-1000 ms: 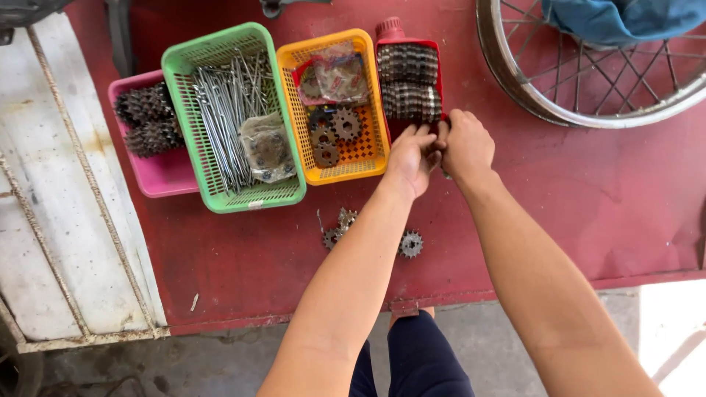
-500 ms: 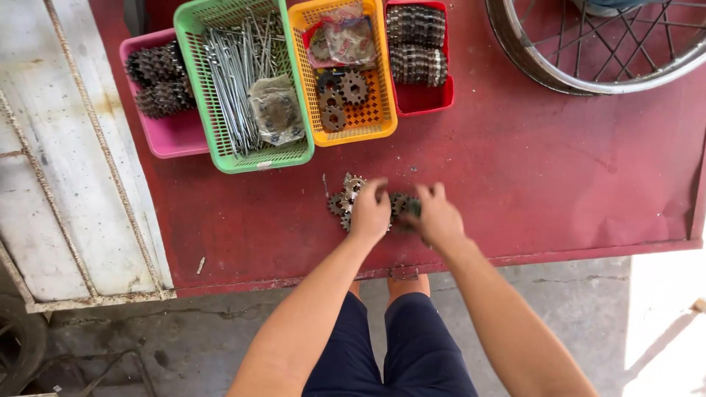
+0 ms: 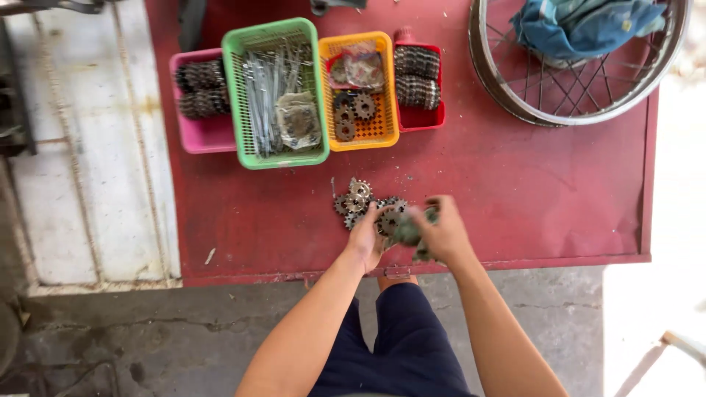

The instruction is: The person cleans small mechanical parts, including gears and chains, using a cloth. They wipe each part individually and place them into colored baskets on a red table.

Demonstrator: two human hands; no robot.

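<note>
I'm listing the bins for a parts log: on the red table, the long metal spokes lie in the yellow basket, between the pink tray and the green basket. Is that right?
Not quite. In the head view the spokes lie in the green basket, which sits between the pink tray and the yellow basket. The yellow one holds small sprockets.

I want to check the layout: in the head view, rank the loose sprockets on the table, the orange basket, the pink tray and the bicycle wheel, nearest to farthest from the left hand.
1. Loose sprockets, touching the left hand.
2. Orange basket, straight beyond.
3. Pink tray, far left.
4. Bicycle wheel, far right corner.
</note>
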